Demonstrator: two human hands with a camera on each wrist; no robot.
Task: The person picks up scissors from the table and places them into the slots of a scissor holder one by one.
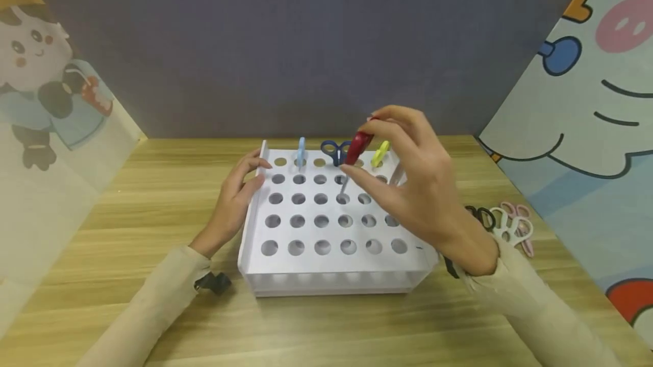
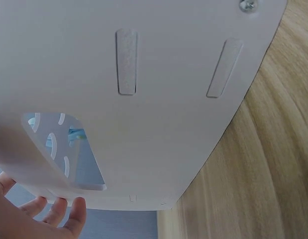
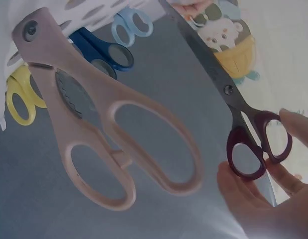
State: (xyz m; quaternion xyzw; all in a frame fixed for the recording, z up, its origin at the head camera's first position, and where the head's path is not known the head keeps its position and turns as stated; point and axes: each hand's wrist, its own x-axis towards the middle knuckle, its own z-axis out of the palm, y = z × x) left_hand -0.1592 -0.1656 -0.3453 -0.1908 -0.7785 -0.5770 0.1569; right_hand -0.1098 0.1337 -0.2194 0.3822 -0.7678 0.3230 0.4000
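A white rack (image 1: 334,264) with rows of round holes stands on the table. My right hand (image 1: 425,182) pinches dark red-handled scissors (image 1: 359,147) by the finger loops. Their blades point down, the tip over a hole in the middle row. At the rack's left side panel, my left hand (image 1: 232,194) grips the edge. Light blue scissors (image 1: 301,152), navy scissors (image 1: 335,153) and yellow scissors (image 1: 380,154) stand handles-up along the back row. Large pale pink scissors (image 3: 84,69) loom close in the right wrist view; my right hand overlaps that area in the head view.
On the table to the right lie black scissors (image 1: 483,216), white scissors (image 1: 510,225) and pink scissors (image 1: 528,245). A grey panel (image 1: 306,49) closes off the back. Cartoon-printed walls stand left and right.
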